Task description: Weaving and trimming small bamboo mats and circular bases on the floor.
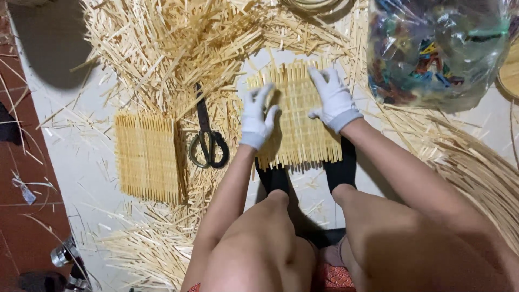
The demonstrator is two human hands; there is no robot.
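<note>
Two gloved hands (258, 116) (333, 98) press a square woven mat (299, 119).

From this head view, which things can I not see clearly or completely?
- Woven mat: partly covered by the left hand and right hand.
- Contents of the clear plastic bag: blurred by glare, cut off by the top edge.
- Feet: hidden under the mat.
- Metal object: cut off, too small to identify.

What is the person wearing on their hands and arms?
Both hands wear thin white knit gloves. The left hand and the right hand each have a glove that ends in a greyish ribbed cuff at the wrist. Past the cuffs the forearms are bare, with no sleeves, watch or bracelets showing.
</note>
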